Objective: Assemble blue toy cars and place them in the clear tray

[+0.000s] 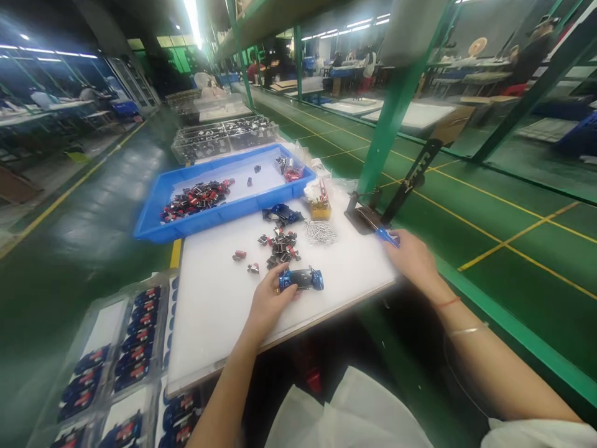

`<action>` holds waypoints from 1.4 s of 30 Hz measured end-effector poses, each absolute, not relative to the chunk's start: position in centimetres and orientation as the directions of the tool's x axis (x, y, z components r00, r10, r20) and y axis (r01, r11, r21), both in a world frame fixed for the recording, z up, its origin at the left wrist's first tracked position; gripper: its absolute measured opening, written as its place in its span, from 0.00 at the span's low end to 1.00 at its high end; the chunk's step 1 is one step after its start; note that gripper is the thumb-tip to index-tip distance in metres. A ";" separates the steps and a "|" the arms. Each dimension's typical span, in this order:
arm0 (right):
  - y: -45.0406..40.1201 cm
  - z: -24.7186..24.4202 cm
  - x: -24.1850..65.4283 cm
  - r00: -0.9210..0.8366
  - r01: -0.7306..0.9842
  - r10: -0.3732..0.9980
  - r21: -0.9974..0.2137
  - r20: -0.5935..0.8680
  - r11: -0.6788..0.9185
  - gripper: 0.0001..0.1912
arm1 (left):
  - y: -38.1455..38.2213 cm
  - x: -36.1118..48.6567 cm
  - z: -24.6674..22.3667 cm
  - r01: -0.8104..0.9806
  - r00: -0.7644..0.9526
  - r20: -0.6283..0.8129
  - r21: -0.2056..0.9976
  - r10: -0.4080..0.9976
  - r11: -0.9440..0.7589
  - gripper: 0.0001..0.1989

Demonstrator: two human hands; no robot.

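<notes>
My left hand is closed around one end of a blue and black toy car body, held low over the white tabletop. My right hand, at the table's right edge, grips the blue handle of a thin-tipped tool that looks like a soldering iron. Its tip points toward a dark metal stand. Beyond the car body lies a heap of small black and red parts, with a couple of loose ones to its left. Thin silvery pieces and dark blue parts lie farther back.
A blue tray with black and red parts stands at the back. A small yellow box sits beside it. Clear trays of blue car pieces are at lower left. A green post rises behind the stand.
</notes>
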State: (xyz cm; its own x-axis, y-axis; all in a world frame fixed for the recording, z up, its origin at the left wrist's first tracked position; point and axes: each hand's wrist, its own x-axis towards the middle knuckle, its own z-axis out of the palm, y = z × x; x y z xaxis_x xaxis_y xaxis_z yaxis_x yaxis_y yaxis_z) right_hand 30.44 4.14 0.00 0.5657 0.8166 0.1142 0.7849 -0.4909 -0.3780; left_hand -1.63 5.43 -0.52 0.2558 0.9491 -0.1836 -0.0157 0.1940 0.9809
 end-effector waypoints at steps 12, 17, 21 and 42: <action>6.2 -1.5 29.2 0.173 0.939 0.829 -0.342 0.531 0.024 0.08 | 5.3 -1.8 -1.2 0.002 0.286 -0.149 0.988 0.947 0.154 0.28; 8.6 -1.2 24.4 -0.011 0.829 0.880 -0.487 0.475 0.274 0.03 | 5.2 -1.8 -1.6 0.049 0.274 -0.131 0.991 0.953 0.122 0.28; 10.2 -0.6 21.4 -0.091 0.842 0.928 -0.470 0.361 0.265 0.03 | 5.0 -1.9 -1.7 0.068 0.275 -0.107 0.993 0.956 0.092 0.27; 8.1 1.1 21.1 -0.136 0.757 0.961 -0.601 0.242 0.258 0.07 | 5.0 -1.7 -1.9 0.028 0.230 -0.113 0.994 0.967 0.109 0.26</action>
State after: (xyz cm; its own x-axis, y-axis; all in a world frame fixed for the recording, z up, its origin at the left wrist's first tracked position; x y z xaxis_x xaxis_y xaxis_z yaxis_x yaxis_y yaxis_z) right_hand 21.12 8.14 1.10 -0.1356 0.9608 0.2419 0.7566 0.2581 -0.6007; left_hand -1.66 5.01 -1.86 0.2298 0.9667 -0.1126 0.0281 0.1091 0.9936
